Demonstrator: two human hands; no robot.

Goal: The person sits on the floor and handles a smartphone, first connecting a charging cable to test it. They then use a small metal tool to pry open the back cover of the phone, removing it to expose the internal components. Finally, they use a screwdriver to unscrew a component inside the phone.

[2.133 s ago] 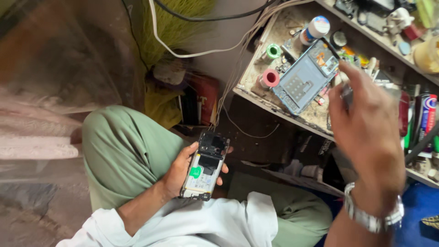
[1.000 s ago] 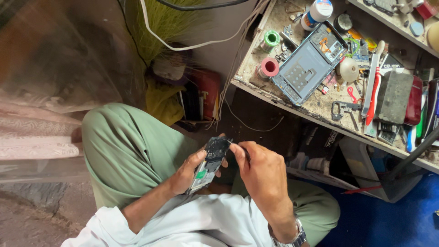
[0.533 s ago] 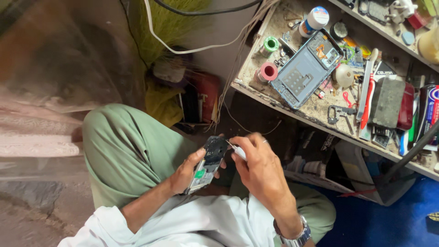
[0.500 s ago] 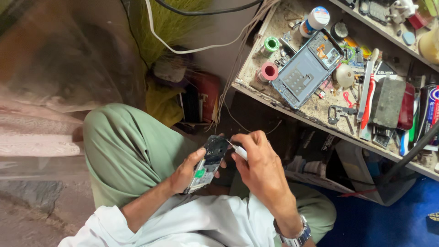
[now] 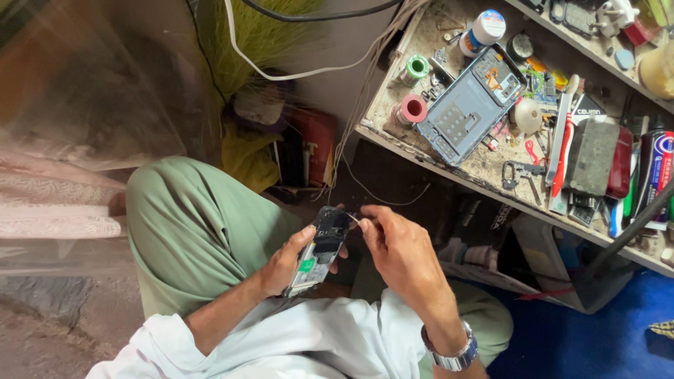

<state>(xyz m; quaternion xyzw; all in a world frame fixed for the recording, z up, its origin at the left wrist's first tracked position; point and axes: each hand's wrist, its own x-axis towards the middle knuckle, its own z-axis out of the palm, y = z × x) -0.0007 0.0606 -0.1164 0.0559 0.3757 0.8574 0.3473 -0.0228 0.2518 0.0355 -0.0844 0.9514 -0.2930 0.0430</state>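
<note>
Where tools crowd, dusty workbench [image 5: 484, 165]

soft, even daylight, fairly bright on the table [image 5: 491, 165] at upper right; dimmer under its edge, where deep shadow sits. no harsh glare. the left side is smeared and hazy. the hands and the phone [image 5: 319, 249] are reasonably sharp.

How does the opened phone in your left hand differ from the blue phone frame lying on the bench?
The opened phone is small and narrow, dark with a green patch; the blue phone frame is wider and pale blue. The phone is gripped in the left hand above the lap, with the right hand at its top; the frame lies untouched on the workbench. Both have their insides exposed.
</note>
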